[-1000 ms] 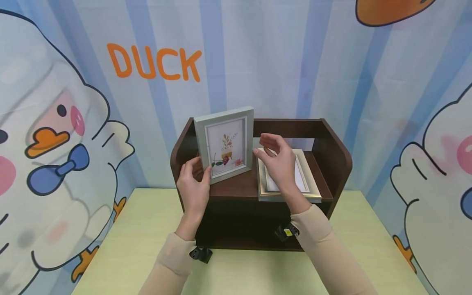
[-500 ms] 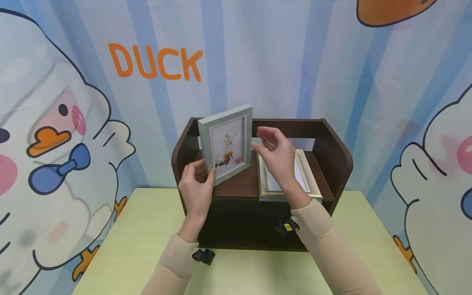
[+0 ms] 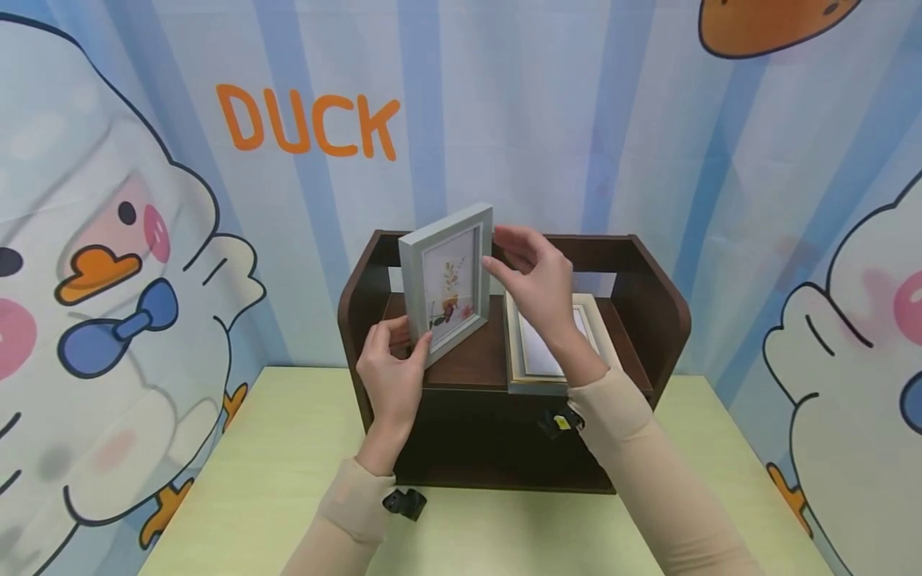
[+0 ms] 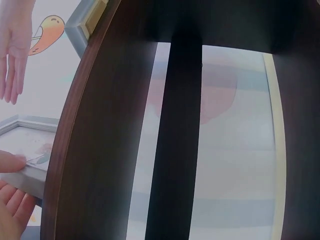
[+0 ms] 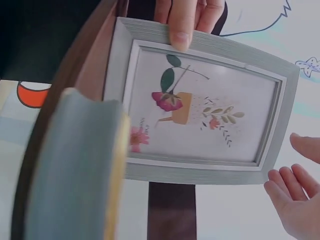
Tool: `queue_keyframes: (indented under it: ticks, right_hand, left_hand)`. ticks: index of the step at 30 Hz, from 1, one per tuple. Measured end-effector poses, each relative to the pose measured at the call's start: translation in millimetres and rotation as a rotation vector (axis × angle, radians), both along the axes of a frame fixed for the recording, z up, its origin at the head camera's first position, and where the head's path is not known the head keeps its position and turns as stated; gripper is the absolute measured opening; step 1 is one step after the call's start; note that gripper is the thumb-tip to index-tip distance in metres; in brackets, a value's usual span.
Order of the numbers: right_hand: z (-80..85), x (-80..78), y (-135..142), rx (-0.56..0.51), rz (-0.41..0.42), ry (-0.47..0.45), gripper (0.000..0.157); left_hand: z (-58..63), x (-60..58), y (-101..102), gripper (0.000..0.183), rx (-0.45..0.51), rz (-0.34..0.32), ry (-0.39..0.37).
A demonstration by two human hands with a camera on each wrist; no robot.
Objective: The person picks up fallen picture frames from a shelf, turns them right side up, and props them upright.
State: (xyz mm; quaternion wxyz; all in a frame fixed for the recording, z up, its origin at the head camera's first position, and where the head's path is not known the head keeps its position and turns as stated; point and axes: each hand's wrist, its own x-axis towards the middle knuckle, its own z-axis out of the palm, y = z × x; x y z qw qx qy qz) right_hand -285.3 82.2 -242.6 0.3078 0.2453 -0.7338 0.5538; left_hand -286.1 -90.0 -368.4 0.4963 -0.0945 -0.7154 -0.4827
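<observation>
A grey picture frame [image 3: 412, 288] with a pressed-flower picture stands upright on the left of the dark wooden shelf [image 3: 663, 320], turned at an angle. My left hand [image 3: 392, 372] pinches its lower left edge, thumb on the front and fingers behind. In the right wrist view that thumb lies on the border of the grey frame [image 5: 200, 172]. Beside the upper right edge is my right hand [image 3: 540, 280], fingers loosely bent; the right wrist view shows this right hand [image 5: 297, 200] just off the frame's corner, holding nothing.
A gold-edged picture frame [image 3: 608, 336] lies flat on the shelf's right half, partly under my right forearm. The shelf has raised side panels and a back rail [image 3: 591, 252]. It stands on a pale yellow-green table [image 3: 302, 448], before a duck-print curtain [image 3: 504, 120].
My left hand has swung the grey frame's left edge rightward and toward me, so it faces more to the right. My right hand has risen slightly along its right edge.
</observation>
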Motion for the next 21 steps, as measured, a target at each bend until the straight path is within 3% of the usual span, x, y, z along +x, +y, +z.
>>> queue_keyframes:
  ticks: [21]
  right_hand:
    - [20.1,-4.3,-16,0.164,0.166,0.065,0.044]
  left_hand:
    - [0.4,3.8,14,0.030,0.007,0.036,0.018]
